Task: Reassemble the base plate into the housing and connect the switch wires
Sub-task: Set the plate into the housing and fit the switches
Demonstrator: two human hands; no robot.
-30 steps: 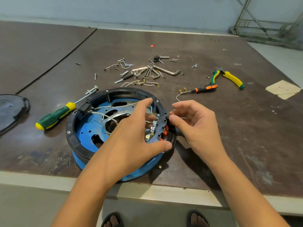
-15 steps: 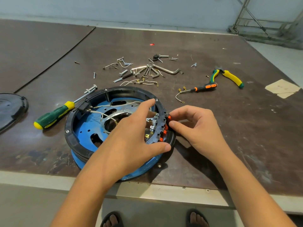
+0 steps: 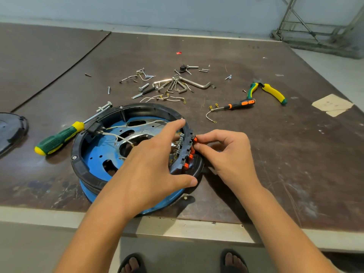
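1. The black housing (image 3: 82,168) sits on the bench (image 3: 275,174) near its front edge, with the blue base plate (image 3: 94,154) inside it.
2. Left grip (image 3: 145,170): fingers spread, thumb and forefinger pressing the housing rim, nothing clasped.
3. Right grip (image 3: 230,154): thumb and forefinger pinch the orange-buttoned switch block (image 3: 187,154) on the rim's right side.
4. White wires (image 3: 118,136) cross the base plate.
5. Farther back lie pliers (image 3: 273,92) and loose screws (image 3: 177,83).

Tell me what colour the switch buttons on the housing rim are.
Orange: the switch buttons show best in the head view, against the black housing.
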